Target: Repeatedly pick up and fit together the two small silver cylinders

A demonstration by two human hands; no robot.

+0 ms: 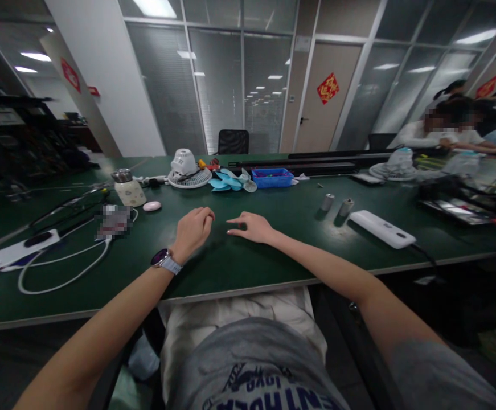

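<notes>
My left hand (193, 228), with a watch (160, 258) on its wrist, is over the green table (213, 270). Its fingers curl in, and whatever may be inside them is hidden. Just to the right, my right hand (251, 226) points toward it, thumb and forefinger apart with nothing between them. The two hands do not touch. Beyond them lie light blue fan blades (227, 181) and a blue basket (272, 178) with small things in it. Left of these rests a white fan head with its round grille (190, 177).
A cream flask (130, 192), a pink oval case (152, 206) and a looped white cable (66, 283) lie to the left. Rightward stand two metal cylinders (327, 202) beside a white power strip (382, 229). Black bars lie along the back. People sit at the far right.
</notes>
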